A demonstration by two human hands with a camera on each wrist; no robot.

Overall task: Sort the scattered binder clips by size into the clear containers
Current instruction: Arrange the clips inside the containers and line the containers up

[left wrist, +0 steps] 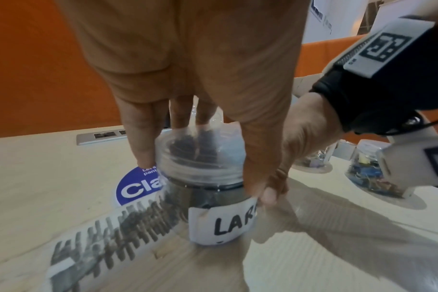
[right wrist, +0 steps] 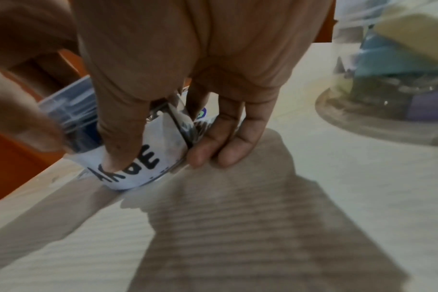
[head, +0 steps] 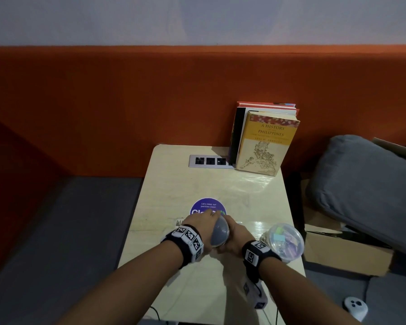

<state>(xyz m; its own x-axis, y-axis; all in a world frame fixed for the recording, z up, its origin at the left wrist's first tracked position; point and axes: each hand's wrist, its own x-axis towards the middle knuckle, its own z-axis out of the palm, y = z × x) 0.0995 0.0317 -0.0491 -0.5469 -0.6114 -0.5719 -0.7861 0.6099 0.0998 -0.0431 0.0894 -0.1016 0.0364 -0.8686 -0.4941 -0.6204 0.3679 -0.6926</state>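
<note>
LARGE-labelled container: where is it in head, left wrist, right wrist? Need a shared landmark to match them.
Head: LARGE container low centre, gripped between left hand and right hand.
Left wrist: centre, upright on the table, label facing the camera.
Right wrist: left of centre, partly behind the fingers, label partly visible.
Shared landmark: the round blue sticker just behind the container; only a sliver shows in the right wrist view.

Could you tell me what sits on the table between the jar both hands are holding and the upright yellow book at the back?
In the head view, between the jar and the book lies a round blue sticker, then bare table.
</note>
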